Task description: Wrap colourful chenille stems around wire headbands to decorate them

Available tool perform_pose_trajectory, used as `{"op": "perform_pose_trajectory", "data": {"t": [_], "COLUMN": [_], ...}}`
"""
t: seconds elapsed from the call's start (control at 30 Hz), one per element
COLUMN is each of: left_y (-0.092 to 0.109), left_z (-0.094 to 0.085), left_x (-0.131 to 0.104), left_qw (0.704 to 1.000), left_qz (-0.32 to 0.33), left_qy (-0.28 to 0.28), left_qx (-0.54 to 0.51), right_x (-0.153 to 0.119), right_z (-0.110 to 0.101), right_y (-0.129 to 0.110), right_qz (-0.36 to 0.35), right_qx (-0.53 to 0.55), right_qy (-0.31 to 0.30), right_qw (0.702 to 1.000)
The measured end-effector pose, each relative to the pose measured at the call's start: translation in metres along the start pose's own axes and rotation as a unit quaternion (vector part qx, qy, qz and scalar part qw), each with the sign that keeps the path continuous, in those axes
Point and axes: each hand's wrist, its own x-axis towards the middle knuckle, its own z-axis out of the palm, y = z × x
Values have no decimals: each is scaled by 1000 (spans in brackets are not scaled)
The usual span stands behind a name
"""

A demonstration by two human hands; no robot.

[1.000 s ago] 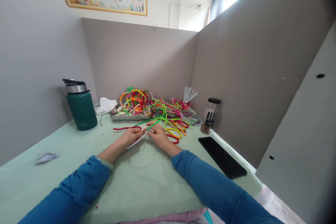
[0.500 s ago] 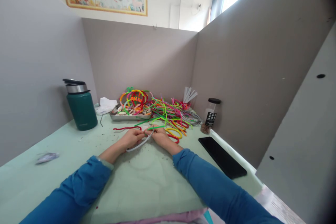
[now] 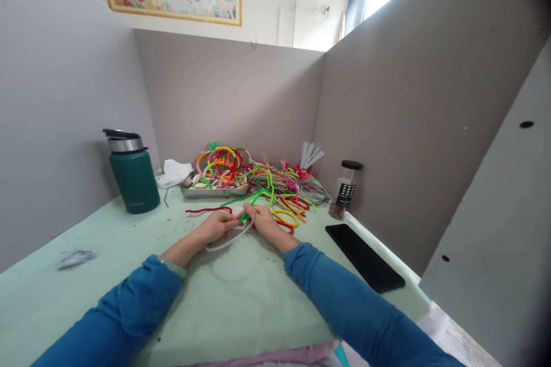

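Close together above the table, both hands pinch at a thin white curved band [image 3: 230, 244] that bows down toward me. My left hand [image 3: 216, 226] is closed on the band's left part, fingertips meeting the right hand's. My right hand [image 3: 263, 221] is closed on a bright green pipe cleaner [image 3: 243, 217] where it crosses the band; the fingers hide the exact joint. Just beyond the left hand lies a dark red pipe cleaner [image 3: 202, 210]. Yellow [image 3: 289, 217] and red pipe cleaner loops lie beside the right hand.
Behind the hands stand a metal tray [image 3: 215, 192] with coloured hoops and small pieces, and a tangled pipe cleaner pile [image 3: 275, 175]. A green bottle [image 3: 134, 182] is left; a clear jar [image 3: 344, 190] and black phone-like slab [image 3: 365, 258] are right. Grey partitions enclose the table.
The green pipe cleaner has turned from lying nearly flat to the right to slanting upright between the fingers. My right fingers have shifted slightly, and the white band has tilted a little.
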Motion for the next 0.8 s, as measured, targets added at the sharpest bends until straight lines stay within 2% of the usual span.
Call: {"op": "perform_pose_trajectory", "data": {"t": [0.47,0.63,0.8], "left_y": [5,-2,-4], "left_z": [1,0,-2], "left_x": [-4,-2,-1], "left_qw": [994,994,995], "left_qz": [-40,-37,-27], "left_qy": [39,30,11], "left_qx": [-97,-102,-96], "right_x": [-4,-3,-1], "right_z": [-1,-1,-2], "right_y": [0,2,3], "right_qz": [-107,-68,-79], "right_qx": [24,50,62], "right_qy": [-61,-87,-96], "right_qw": [992,993,990]}}
